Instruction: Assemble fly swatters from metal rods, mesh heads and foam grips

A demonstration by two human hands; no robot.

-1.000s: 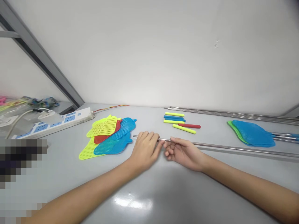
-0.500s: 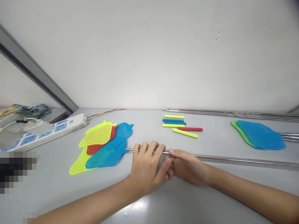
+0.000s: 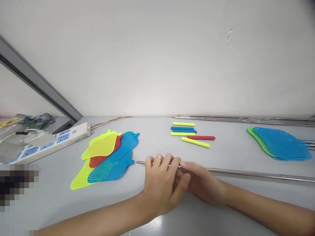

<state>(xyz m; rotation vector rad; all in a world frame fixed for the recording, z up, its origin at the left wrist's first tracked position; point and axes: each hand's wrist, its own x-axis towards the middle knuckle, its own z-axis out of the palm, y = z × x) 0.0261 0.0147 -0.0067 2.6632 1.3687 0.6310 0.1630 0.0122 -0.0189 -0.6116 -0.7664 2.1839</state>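
A long thin metal rod (image 3: 246,173) runs across the front of the table and out of view at the right. My left hand (image 3: 162,182) is closed over it near its left end, fingers curled over the top. Right beside it, my right hand (image 3: 200,180) grips the same rod with the thumb along it; its other fingers are mostly hidden. The rod's bare tip lies just right of the neck of a blue flyswatter head (image 3: 121,167), apart from it. That head overlaps other perforated heads, yellow-green (image 3: 101,146), red (image 3: 98,160) and blue.
Several coloured plastic handle tubes (image 3: 183,128) lie in the middle. Thin metal rods (image 3: 246,120) line the wall. At the right rest stacked blue and green flyswatters (image 3: 280,144) with metal stems. A power strip (image 3: 64,139) with plugs sits at the left.
Both hands have shifted slightly right and down with the rod. A small gap now shows between the rod's tip and the blue head's neck. The view has moved slightly.
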